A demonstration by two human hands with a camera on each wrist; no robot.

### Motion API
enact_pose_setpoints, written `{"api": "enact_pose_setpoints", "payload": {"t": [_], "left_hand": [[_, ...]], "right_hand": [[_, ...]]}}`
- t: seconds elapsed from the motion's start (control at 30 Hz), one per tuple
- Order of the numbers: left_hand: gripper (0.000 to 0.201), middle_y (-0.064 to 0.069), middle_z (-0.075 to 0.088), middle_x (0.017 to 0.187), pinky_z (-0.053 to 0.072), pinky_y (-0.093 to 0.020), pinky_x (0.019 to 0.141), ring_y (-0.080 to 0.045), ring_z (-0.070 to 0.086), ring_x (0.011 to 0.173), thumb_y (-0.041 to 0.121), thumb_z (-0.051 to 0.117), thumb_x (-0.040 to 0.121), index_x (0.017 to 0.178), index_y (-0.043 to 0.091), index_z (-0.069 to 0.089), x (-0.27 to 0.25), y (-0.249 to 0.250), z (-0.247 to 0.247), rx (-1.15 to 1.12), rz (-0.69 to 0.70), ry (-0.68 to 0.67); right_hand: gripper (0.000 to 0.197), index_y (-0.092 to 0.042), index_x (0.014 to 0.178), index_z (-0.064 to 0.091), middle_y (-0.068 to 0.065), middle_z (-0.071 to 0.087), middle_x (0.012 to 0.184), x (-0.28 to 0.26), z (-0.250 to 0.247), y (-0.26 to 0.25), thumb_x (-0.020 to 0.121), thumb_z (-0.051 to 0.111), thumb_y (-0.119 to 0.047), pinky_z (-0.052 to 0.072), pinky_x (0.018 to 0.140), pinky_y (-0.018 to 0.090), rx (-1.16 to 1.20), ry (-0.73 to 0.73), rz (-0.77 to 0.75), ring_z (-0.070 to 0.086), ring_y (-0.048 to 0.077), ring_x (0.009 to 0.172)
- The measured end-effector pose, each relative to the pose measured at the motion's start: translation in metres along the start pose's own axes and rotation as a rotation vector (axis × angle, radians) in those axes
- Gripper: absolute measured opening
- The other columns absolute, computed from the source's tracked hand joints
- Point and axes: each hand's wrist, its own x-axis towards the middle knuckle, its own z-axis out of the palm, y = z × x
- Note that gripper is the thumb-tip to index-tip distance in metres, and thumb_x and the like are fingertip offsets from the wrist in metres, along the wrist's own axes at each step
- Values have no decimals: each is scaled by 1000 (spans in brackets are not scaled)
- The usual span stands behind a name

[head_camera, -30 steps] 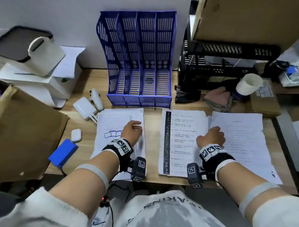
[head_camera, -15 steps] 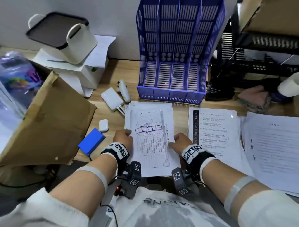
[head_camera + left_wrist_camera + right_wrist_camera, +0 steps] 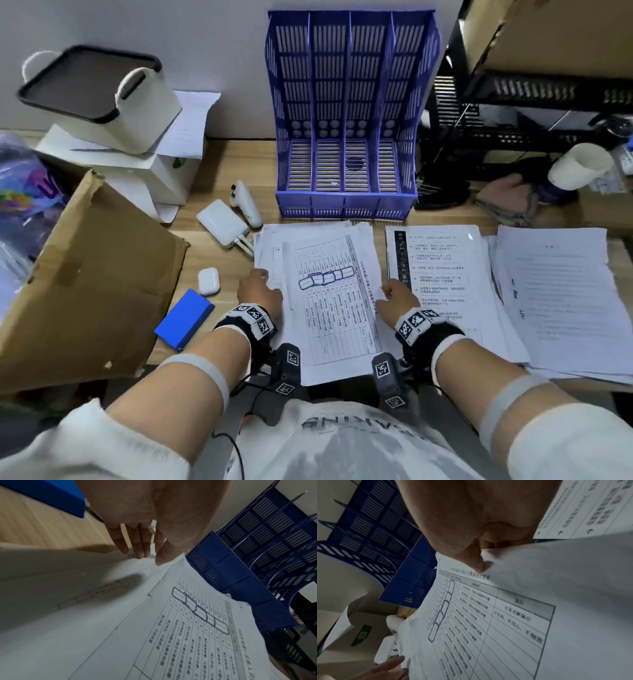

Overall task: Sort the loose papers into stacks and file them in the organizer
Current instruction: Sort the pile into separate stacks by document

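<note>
A stack of papers topped by a printed table sheet lies in front of the blue four-slot organizer, whose slots hold no papers. My left hand rests with straight fingers against the stack's left edge. My right hand pinches the stack's right edge, thumb on top and fingers curled beneath, and that edge is raised a little. A second stack with a black margin strip and a third stack of text pages lie to the right.
A cardboard box fills the left. An earbuds case, a blue box, a power bank and a white controller lie left of the papers. A black rack, a cup and a cloth sit at the back right.
My right hand left the middle stack and came over to the table-sheet stack's right edge. My left hand slid to that stack's left edge. The head view swung left.
</note>
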Motion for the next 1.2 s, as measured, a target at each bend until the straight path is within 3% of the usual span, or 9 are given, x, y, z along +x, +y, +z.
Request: {"api": "enact_pose_setpoints", "payload": {"t": [0.1, 0.3, 0.47, 0.57, 0.67, 0.83, 1.0, 1.1, 1.2], "left_hand": [[50, -18, 53, 134, 47, -34, 98, -32, 60, 114, 6, 62, 84, 132, 8, 51, -4, 10, 6, -35, -3, -52], [67, -16, 55, 138, 43, -33, 99, -31, 56, 123, 19, 70, 86, 142, 6, 35, -12, 41, 27, -51, -26, -230], [76, -11, 64, 130, 54, -42, 97, -33, 64, 115, 40, 80, 76, 137, 8, 46, -21, 69, 46, -185, -42, -312], [55, -8, 74, 112, 56, -46, 94, -31, 70, 102, 44, 78, 79, 120, 10, 65, -41, 90, 58, -332, 18, -479], [32, -16, 75, 107, 57, -54, 91, -36, 71, 99, 23, 70, 91, 118, 6, 65, -62, 112, 71, -472, -2, -617], [36, -14, 75, 111, 56, -57, 90, -38, 71, 99, 33, 63, 75, 108, 19, 68, -53, 121, 111, -348, 50, -553], [27, -14, 73, 113, 56, -56, 92, -38, 69, 101, 30, 60, 84, 107, 19, 67, -57, 113, 103, -284, -20, -473], [32, -13, 68, 126, 48, -54, 104, -36, 64, 114, 17, 59, 96, 128, 14, 60, -72, 109, 91, -383, -70, -552], [32, -9, 67, 127, 45, -53, 107, -32, 62, 116, 11, 58, 91, 122, 19, 62, -73, 103, 95, -393, -32, -540]], "right_hand": [[31, -12, 119, 52, 4, 51, 106, -3, -6, 1, 88, 54, -13, 41, 79, 26, 11, -55, 20, 57, 25, 101], [14, -10, 90, 65, -2, 59, 79, -14, -33, 13, 91, 53, -16, 32, 53, 19, 113, 59, -82, 53, 20, 79], [18, -5, 99, 66, 7, 66, 94, -25, -72, 34, 89, 52, -11, 42, 67, 24, 195, 153, -94, 58, 24, 88], [22, -9, 108, 64, 4, 65, 104, -29, -94, 53, 89, 54, -13, 42, 82, 25, 254, 210, -43, 58, 22, 97], [21, -11, 109, 62, 4, 62, 109, -34, -112, 69, 90, 56, -17, 38, 84, 24, 315, 236, -7, 57, 25, 106], [60, -10, 146, 32, 7, 36, 151, -41, -128, 92, 93, 55, -23, 31, 101, 26, 293, 10, 111, 36, 24, 138], [42, -11, 131, 52, 7, 57, 134, -33, -114, 90, 89, 51, -9, 39, 92, 27, 235, -135, 74, 54, 23, 115], [46, -10, 132, 49, 10, 55, 134, -24, -96, 79, 86, 51, -14, 44, 96, 34, 159, -226, 55, 54, 29, 117], [47, -12, 133, 47, 8, 55, 134, -21, -85, 67, 86, 51, -11, 42, 94, 30, 165, -252, 35, 53, 28, 118]]}}
